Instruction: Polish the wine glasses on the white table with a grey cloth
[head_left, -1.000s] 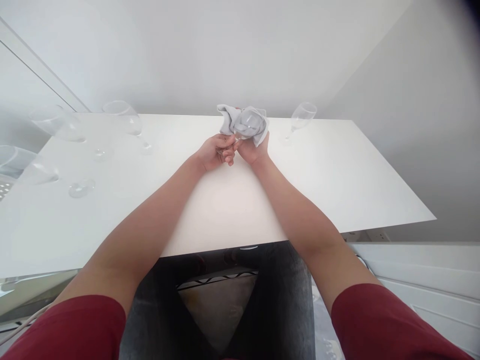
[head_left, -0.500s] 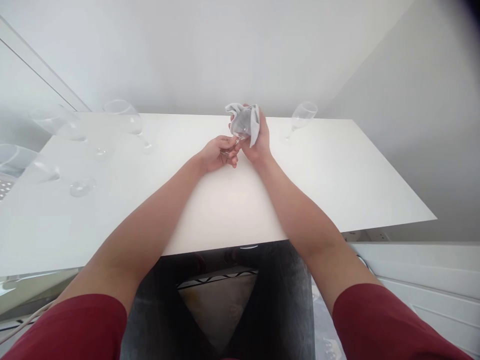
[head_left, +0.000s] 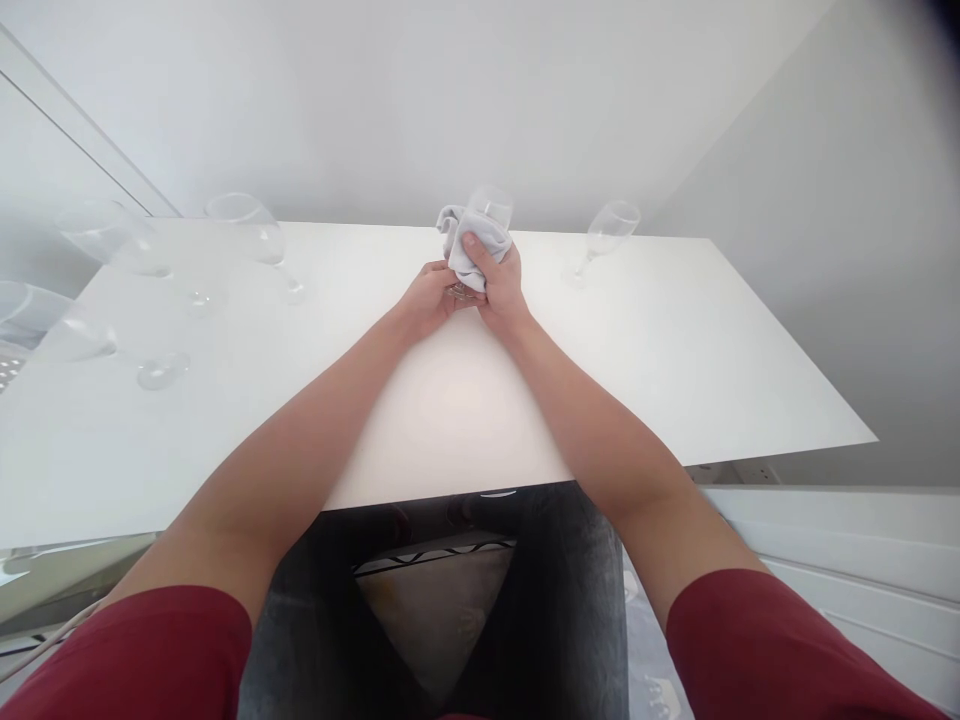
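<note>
A clear wine glass (head_left: 493, 203) is held above the far middle of the white table (head_left: 675, 350). A grey cloth (head_left: 471, 243) is wrapped round its bowl. My right hand (head_left: 501, 286) is closed round the cloth and the bowl, thumb on top. Just to its left, my left hand (head_left: 426, 298) is closed on the glass's stem and foot, which are mostly hidden by my fingers. Only the glass's rim shows above the cloth.
Another wine glass (head_left: 609, 232) stands at the far right of the table. Several more glasses stand at the left, among them one at the back (head_left: 251, 232) and one near the left edge (head_left: 82, 335). White walls close the far side and the right.
The glass has tipped more upright and the cloth has bunched lower round the bowl. My right hand has turned over it, thumb now on top. My left hand has shifted slightly toward the stem.
</note>
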